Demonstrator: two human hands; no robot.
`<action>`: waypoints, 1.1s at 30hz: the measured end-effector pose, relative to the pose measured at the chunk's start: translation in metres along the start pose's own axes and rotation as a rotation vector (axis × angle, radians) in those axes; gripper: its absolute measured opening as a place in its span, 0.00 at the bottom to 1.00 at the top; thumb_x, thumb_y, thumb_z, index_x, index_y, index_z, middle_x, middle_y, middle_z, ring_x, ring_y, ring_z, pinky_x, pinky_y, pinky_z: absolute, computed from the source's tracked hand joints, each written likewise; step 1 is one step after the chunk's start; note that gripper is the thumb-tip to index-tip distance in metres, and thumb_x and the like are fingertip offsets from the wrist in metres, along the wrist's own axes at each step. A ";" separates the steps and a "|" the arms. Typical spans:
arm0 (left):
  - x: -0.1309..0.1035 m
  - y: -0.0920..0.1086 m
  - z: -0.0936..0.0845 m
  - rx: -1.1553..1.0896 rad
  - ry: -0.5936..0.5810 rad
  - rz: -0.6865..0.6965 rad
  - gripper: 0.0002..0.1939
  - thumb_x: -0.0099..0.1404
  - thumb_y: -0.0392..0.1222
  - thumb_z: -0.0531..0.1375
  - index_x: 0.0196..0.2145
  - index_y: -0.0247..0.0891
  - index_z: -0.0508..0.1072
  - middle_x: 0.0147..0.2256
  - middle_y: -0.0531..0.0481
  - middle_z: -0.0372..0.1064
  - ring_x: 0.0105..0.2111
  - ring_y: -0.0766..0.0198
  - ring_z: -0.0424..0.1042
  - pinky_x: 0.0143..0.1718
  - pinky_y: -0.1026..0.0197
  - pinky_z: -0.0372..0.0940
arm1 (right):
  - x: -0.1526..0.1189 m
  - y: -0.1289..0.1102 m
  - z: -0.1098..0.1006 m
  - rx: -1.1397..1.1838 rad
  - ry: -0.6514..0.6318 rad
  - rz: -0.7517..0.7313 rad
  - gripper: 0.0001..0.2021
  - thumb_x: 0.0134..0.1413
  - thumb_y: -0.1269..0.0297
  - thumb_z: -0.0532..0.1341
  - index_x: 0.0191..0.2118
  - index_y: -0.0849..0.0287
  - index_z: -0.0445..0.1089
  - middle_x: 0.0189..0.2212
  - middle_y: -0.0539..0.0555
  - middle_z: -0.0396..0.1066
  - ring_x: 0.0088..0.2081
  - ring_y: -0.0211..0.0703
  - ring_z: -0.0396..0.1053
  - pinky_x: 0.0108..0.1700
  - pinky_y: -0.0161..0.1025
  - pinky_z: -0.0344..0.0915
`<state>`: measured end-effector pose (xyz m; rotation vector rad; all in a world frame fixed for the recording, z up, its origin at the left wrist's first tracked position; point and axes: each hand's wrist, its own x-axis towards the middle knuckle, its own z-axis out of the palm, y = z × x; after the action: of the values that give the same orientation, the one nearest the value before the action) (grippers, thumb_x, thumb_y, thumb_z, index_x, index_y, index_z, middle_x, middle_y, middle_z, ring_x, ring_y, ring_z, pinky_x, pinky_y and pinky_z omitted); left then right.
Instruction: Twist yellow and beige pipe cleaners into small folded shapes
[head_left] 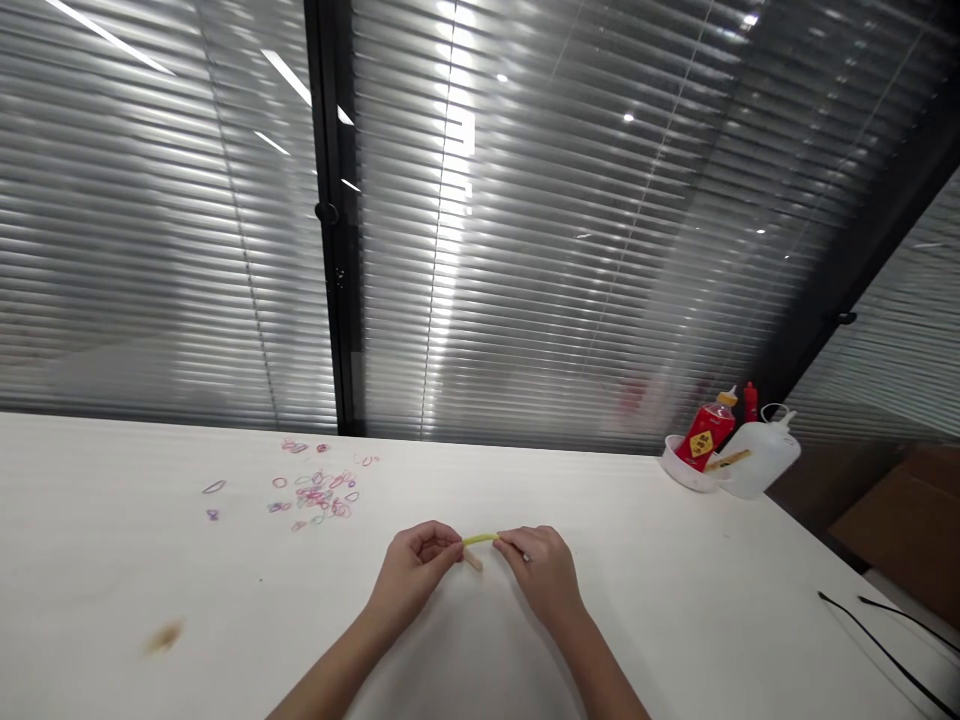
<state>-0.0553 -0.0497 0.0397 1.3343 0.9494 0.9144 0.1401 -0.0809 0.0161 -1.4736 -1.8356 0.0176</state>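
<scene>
A short, thin yellow strip (480, 538) spans the gap between my two hands, bowed slightly upward. I cannot make out whether it is a band or a soft stick. My left hand (421, 560) pinches its left end between thumb and fingers. At its right end, the thumb and fingers of my right hand (541, 565) close on it. Just under the strip, beside my left fingertips, a small tan stick-like piece (472, 561) shows; whether it is held or lies on the table is unclear.
Colourful small rubber bands (315, 495) lie scattered on the white table (645, 600) at the left. At the back right, a red bottle (707, 432) stands in a white dish (686, 473) next to a whitish squeeze bottle (761, 455). Black cords (877, 640) lie at the right edge.
</scene>
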 end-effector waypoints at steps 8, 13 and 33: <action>0.001 0.003 -0.002 0.046 0.099 0.024 0.10 0.52 0.45 0.63 0.28 0.34 0.72 0.29 0.46 0.72 0.32 0.61 0.71 0.34 0.65 0.63 | 0.001 -0.002 -0.007 -0.024 -0.076 0.040 0.11 0.57 0.59 0.54 0.35 0.54 0.73 0.28 0.49 0.73 0.28 0.37 0.68 0.34 0.34 0.58; 0.003 0.005 -0.005 -0.016 0.222 0.016 0.13 0.51 0.46 0.64 0.29 0.34 0.72 0.30 0.45 0.72 0.33 0.61 0.71 0.35 0.66 0.63 | 0.002 -0.006 -0.013 -0.040 -0.169 0.047 0.10 0.57 0.62 0.54 0.32 0.54 0.71 0.26 0.48 0.71 0.26 0.36 0.66 0.30 0.33 0.54; 0.004 0.006 -0.005 -0.158 0.188 -0.027 0.16 0.49 0.48 0.65 0.31 0.32 0.70 0.29 0.46 0.71 0.33 0.62 0.71 0.39 0.63 0.64 | 0.001 -0.003 -0.011 0.004 -0.153 0.092 0.14 0.60 0.58 0.51 0.45 0.53 0.70 0.32 0.51 0.72 0.33 0.40 0.68 0.35 0.35 0.58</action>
<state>-0.0590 -0.0441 0.0459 1.1136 1.0142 1.0852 0.1437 -0.0855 0.0260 -1.5904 -1.8849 0.1837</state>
